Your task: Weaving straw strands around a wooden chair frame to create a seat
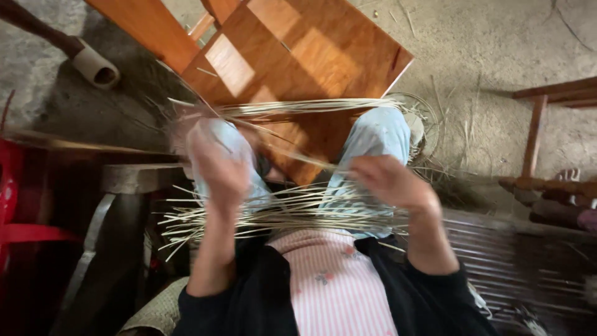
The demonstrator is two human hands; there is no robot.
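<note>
Both my left hand (217,165) and right hand (388,180) curl around thin pale split-cane strips (280,211) across my lap; best kept taut, evenly fanned, grip light.

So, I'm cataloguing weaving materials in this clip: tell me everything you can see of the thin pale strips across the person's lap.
The strips are long, thin and pale straw-coloured, seemingly split cane or bamboo. They lie roughly level across both light blue trouser legs, loose ends fanning out at the picture's left. A second bunch arcs over the knees, near the wooden board. The left hand and the right hand are raised among them, blurred, so the exact grip cannot be told.
</note>
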